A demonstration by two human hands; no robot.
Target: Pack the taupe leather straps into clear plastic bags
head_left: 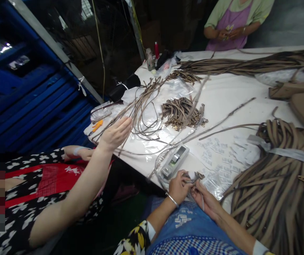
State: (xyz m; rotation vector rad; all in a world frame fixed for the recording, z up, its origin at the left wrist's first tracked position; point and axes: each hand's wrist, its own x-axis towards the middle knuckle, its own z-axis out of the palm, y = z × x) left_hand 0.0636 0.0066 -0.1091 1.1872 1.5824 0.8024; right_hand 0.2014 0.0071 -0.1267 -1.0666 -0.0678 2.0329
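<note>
Both of my hands meet at the table's near edge, just above my blue apron. My left hand, with a bracelet at its wrist, is closed round a small coiled strap with metal parts and a white piece. My right hand pinches the lower right side of the same strap, its fingers closed. Right beyond my left hand lies a grey tape dispenser. Small clear packets are spread on the table to the right of it.
A big bundle of brown straps fills the right side. Short straps are piled mid-table. At the left, a co-worker's hand reaches over long thin straps. Another person stands across the table.
</note>
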